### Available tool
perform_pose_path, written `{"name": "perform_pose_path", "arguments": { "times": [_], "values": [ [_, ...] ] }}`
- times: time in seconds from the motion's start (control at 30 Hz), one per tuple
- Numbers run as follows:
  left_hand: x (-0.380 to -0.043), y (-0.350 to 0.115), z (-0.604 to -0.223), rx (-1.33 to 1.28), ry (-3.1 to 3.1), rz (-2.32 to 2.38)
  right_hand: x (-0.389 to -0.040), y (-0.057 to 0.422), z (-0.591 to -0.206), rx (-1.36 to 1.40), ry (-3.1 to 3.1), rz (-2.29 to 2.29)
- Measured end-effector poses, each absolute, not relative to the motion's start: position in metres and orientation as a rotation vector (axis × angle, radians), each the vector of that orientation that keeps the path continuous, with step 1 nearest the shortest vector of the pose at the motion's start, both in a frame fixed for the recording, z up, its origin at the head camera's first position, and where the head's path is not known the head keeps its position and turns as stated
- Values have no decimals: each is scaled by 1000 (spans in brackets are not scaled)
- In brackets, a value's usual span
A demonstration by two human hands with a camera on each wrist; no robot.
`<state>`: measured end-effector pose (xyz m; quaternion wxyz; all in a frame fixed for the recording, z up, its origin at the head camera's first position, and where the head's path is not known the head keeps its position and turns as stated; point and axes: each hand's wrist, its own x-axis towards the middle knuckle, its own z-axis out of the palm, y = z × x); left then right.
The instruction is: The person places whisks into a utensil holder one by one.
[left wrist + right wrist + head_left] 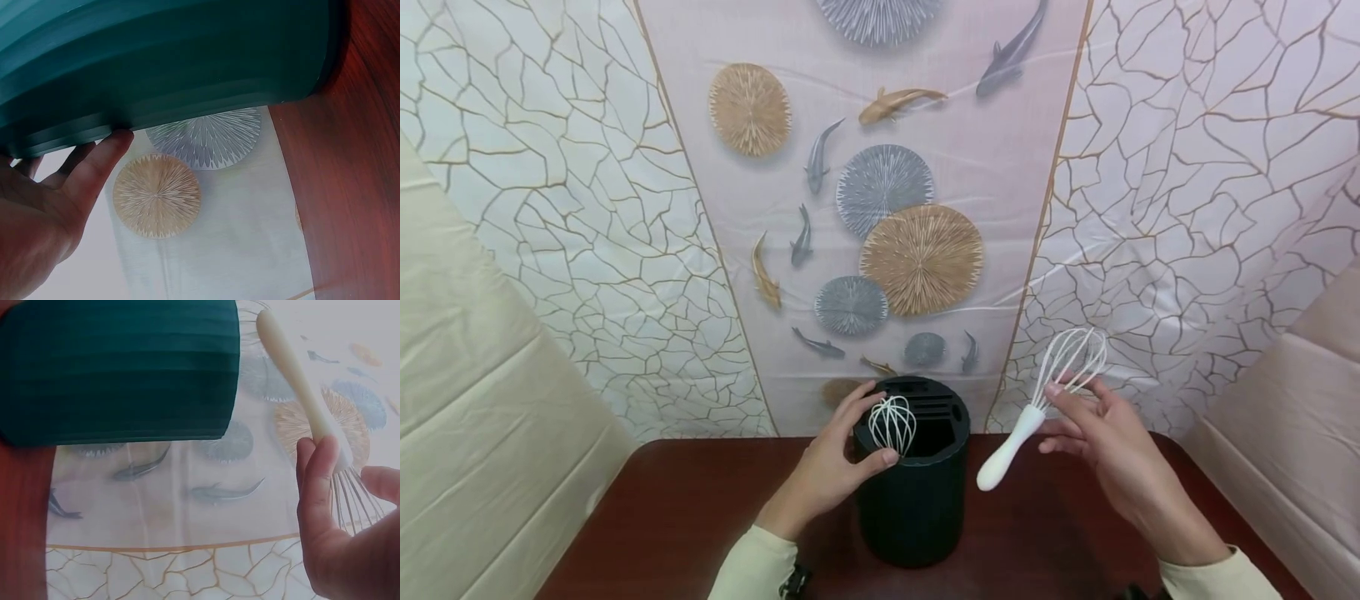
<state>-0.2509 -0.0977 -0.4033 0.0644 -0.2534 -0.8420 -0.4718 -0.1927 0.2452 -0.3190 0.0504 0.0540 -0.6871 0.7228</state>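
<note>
A white-handled whisk [1013, 446] is pinched in my right hand [1112, 442] by its wire loops near the neck, handle pointing down and left. In the right wrist view the same whisk [297, 375] shows its handle upright beside the holder. The dark green, ribbed utensil holder [912, 517] stands upright on the table, left of that whisk. My left hand [829, 475] grips the holder's left rim, thumb at the front and fingers toward the back. A second whisk [892, 425] stands in the holder with its wires up; its lower part is hidden inside.
The holder's top has a slotted section [917, 402] at the back and a wider opening in front. A dark red wooden table [700, 508] lies beneath. Behind it hangs a patterned wall covering [880, 250] with fish and round motifs; pale padded panels [490, 400] flank both sides.
</note>
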Motion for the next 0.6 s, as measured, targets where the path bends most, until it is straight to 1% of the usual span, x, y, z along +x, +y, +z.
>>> {"name": "perform_pose_path", "arguments": {
  "times": [0.37, 0.6],
  "values": [
    [-252, -99, -406, -767, -2548, -1447, -197, 224, -300, 136, -2154, 2001],
    [-252, -98, -405, -769, -2553, -1456, -194, 213, -293, 239, -2033, 1993]
  ]
}}
